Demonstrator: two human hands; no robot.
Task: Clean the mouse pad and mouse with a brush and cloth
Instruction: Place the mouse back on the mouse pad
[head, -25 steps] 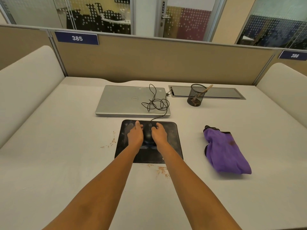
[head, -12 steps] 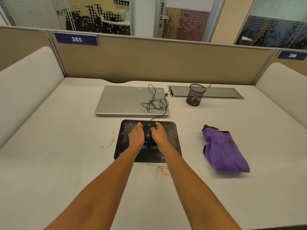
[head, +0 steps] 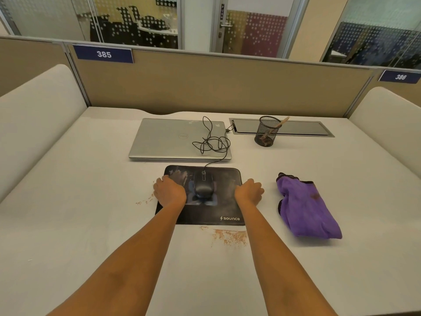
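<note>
Nearest us our two bare forearms reach forward over the white desk (head: 68,224). Just past them a patch of reddish crumbs (head: 230,237) lies on the desk against the near edge of the black mouse pad (head: 205,215).

Our left hand (head: 169,192) sits on the pad's left edge and our right hand (head: 249,191) on its right edge. Both show only their backs, with the fingers curled downward, so we cannot tell whether they pinch the pad or merely rest there.

Between the hands, touching neither, the black mouse (head: 203,187) lies on the dusty, smeared middle of the pad. A crumpled purple cloth (head: 307,208) lies to the right, apart from the pad.

Farther off is a closed silver laptop (head: 168,140) with the mouse's cable (head: 211,142) looped on its lid. Right of it stands a black mesh cup (head: 266,131) – a wooden brush handle (head: 282,122) leans out of it. Behind runs a tan partition (head: 205,87).
</note>
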